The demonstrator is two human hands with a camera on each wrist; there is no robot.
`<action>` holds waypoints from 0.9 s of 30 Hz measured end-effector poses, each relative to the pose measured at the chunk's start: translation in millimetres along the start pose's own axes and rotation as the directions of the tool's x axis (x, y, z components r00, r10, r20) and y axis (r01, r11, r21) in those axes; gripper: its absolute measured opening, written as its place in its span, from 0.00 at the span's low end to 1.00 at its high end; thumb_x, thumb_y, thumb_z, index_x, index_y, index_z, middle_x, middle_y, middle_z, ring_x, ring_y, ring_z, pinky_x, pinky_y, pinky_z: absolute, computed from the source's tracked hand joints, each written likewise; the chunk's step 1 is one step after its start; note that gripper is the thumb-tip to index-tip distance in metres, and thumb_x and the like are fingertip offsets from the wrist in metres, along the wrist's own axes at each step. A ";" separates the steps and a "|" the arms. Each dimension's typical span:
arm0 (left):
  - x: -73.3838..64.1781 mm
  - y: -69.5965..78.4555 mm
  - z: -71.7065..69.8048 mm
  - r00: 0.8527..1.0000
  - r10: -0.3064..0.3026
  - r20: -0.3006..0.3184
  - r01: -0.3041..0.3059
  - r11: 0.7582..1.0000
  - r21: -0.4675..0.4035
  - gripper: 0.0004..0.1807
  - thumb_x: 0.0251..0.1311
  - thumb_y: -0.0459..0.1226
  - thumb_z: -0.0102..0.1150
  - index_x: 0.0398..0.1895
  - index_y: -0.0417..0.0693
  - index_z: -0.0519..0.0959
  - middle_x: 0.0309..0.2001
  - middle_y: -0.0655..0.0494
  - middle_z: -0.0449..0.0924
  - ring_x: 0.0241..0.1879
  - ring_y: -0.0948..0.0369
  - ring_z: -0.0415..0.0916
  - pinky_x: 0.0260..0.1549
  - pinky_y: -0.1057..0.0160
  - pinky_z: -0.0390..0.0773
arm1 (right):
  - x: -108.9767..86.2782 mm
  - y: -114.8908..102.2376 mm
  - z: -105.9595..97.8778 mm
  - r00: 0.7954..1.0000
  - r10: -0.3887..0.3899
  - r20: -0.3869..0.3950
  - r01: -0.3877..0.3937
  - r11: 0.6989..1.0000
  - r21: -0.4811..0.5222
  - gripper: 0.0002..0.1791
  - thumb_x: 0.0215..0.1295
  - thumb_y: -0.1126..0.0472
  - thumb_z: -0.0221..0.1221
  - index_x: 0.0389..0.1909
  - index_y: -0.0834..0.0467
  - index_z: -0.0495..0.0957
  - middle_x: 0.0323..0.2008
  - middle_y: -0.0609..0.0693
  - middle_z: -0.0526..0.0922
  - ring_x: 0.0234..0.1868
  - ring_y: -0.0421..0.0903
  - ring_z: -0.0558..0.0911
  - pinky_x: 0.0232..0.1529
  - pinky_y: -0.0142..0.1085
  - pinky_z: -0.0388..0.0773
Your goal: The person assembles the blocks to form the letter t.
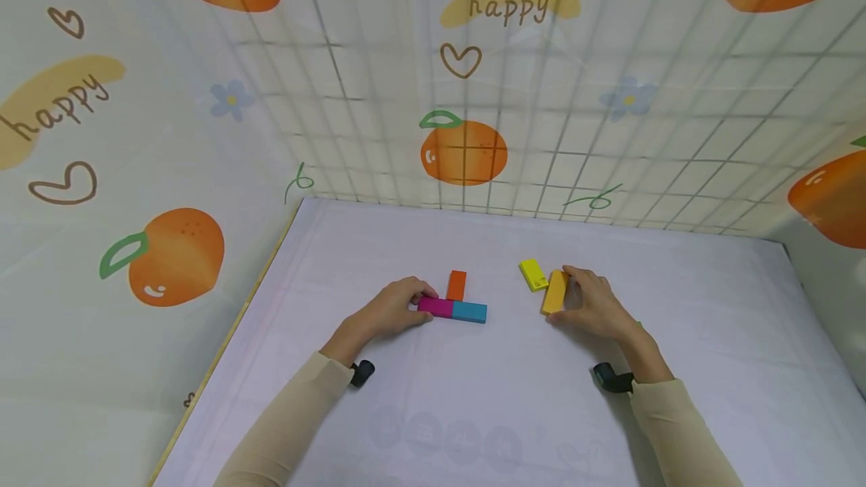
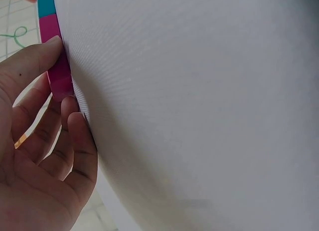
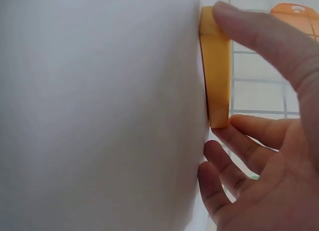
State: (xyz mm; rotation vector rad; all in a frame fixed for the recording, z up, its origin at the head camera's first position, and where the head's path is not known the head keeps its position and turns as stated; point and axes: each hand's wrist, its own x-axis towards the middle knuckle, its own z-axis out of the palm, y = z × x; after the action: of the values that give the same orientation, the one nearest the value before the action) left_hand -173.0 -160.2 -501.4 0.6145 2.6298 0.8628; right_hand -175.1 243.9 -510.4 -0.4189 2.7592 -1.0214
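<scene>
Amber block [image 1: 555, 292], pinched end-to-end by R hand [image 1: 598, 310]; magenta block [image 1: 435, 307], abutting blue block [image 1: 470, 312], gripped by L hand [image 1: 391, 308]. Poss. fault: careless R twist knocks adj. yellow block [image 1: 532, 274].

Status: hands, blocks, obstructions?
Left hand pinching magenta block, blue block at its end. Right hand pinching amber block. Yellow block close beside amber, could snag.

Booth-like corner around my desk [image 1: 507, 382]: sheeting [image 1: 379, 126] printed with oranges [image 1: 464, 154] on left and far sides, grid [image 1: 328, 44] showing through at back. Home or studio, I can't tell.
</scene>
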 end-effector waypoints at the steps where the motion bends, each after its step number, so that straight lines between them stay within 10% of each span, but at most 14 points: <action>1: 0.1 0.0 -0.1 1.000 0.002 0.000 -0.002 1.000 0.003 0.19 0.62 0.41 0.69 0.56 0.55 0.80 0.47 0.64 0.76 0.47 0.61 0.71 0.48 0.60 0.74 | -0.2 -0.2 0.0 1.000 -0.002 -0.004 0.002 1.000 0.002 0.55 0.50 0.52 0.77 0.72 0.71 0.57 0.68 0.69 0.64 0.66 0.69 0.60 0.63 0.63 0.59; 27: -0.8 1.4 0.1 1.000 -0.003 -0.002 0.003 1.000 0.001 0.19 0.62 0.41 0.69 0.56 0.55 0.80 0.46 0.64 0.76 0.47 0.61 0.71 0.48 0.61 0.74 | -12.8 -9.8 -2.4 1.000 0.013 -0.004 -0.013 0.999 0.033 0.55 0.50 0.52 0.77 0.73 0.68 0.57 0.67 0.67 0.64 0.64 0.66 0.65 0.61 0.64 0.64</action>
State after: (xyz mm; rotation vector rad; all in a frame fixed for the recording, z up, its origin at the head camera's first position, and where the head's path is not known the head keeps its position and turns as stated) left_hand -171.8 -159.6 -500.5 0.6097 2.6329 0.8617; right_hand -161.6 242.3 -501.5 -0.3941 2.7411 -1.0640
